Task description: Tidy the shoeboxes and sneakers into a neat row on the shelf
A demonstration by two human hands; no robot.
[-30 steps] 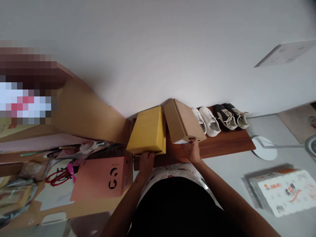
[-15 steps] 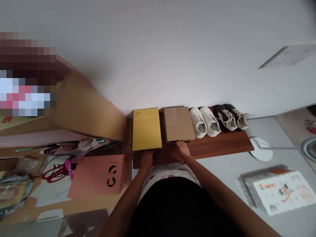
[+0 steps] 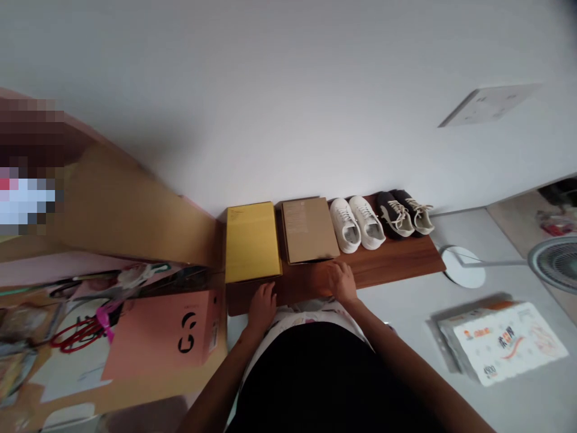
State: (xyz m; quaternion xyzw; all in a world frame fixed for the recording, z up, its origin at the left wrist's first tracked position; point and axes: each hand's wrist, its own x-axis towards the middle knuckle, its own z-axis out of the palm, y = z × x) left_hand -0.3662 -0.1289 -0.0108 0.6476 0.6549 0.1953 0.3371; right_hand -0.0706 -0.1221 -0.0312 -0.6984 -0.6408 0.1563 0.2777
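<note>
A yellow box [image 3: 253,240] and a brown cardboard box [image 3: 311,228] lie side by side on a dark reddish-brown wooden shelf [image 3: 387,264]. Just in front of the yellow box is my left hand [image 3: 264,305], open, with its fingers reaching over the shelf's near edge. My right hand [image 3: 342,281] is also open, fingers apart, over the board by the brown box's front right corner. Neither hand holds anything. White sneakers [image 3: 356,222] stand right of the brown box, and black lace-up shoes [image 3: 403,213] sit beyond them.
On the left are a tall cardboard panel [image 3: 126,210], a pink box [image 3: 157,334] and red cables [image 3: 81,334] on a cluttered tabletop. To the right are a packet of tissue [image 3: 509,343], a round white base [image 3: 464,267] and a fan [image 3: 556,264]. A wall rises behind the shelf.
Both hands have drawn back from the fronts of the two boxes toward my body, and the right one has shifted rightward relative to the brown box. The view has swung slightly right.
</note>
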